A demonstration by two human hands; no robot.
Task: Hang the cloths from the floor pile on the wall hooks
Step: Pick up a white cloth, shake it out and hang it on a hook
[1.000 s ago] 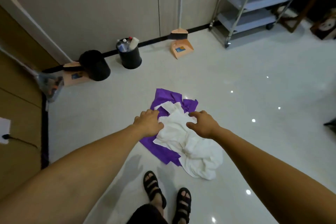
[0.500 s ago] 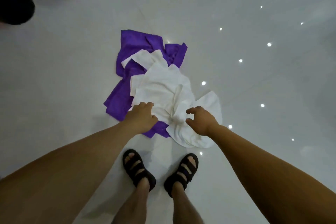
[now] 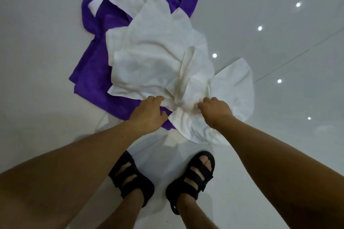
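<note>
Only a floor is seen, laid in large pale grey-white tiles with a high gloss. Small round spots of light are mirrored in it, strung in a loose line from the far right corner of the view towards the middle. Thin straight tile joints are drawn slantwise across the right side. A soft grey shadow is cast along the left edge.

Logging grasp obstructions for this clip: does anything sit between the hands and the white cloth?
Nothing visible does. The left hand and right hand both grip the white cloth, which lies on top of the purple cloth. The wall hooks are out of view, so that path cannot be judged.
</note>
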